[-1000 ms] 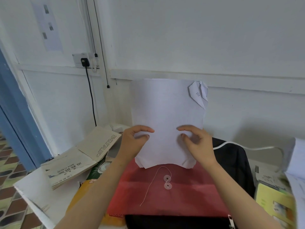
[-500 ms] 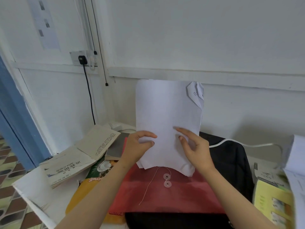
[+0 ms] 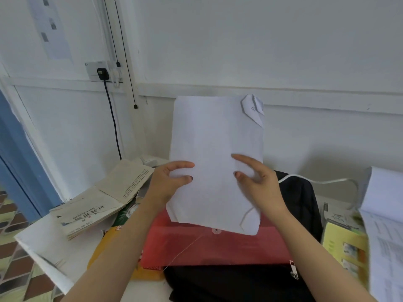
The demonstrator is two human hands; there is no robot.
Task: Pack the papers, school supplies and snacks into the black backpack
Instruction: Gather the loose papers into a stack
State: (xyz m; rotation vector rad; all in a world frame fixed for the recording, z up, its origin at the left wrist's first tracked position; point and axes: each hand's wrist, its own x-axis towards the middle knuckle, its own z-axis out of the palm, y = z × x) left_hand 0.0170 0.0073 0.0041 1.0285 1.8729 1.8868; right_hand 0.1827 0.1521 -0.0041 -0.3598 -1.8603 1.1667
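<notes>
Both hands hold the papers [image 3: 216, 144] upright in front of the wall [image 3: 283, 51]. The left hand [image 3: 168, 184] pinches the sheets' left edge between thumb and curled forefinger. The right hand [image 3: 259, 186] grips the right edge, thumb and forefinger on the front face. Its other fingers are hidden behind the sheets, and the hand is blurred. The papers' top right corner is folded over and their bottom edge hangs just above a red folder [image 3: 218, 245].

The folder lies on the black backpack [image 3: 229, 284], covering its middle. The bag's near end is cut off by the bottom of the frame, and I cannot tell whether it is open or what it holds. A zip pull [image 3: 293, 269] shows at the folder's right corner.

Everything rests on a white table [image 3: 43, 243] in a corner of white walls. On the left lie open books [image 3: 96, 205] and an orange snack bag [image 3: 111, 240], partly under the left forearm. On the right a yellow booklet [image 3: 342, 243] and a pile of printed sheets [image 3: 383, 214] run out of frame, blurred. A black cable [image 3: 113, 118] hangs from a socket [image 3: 100, 70]. Patterned floor tiles [image 3: 13, 214] show at far left.
</notes>
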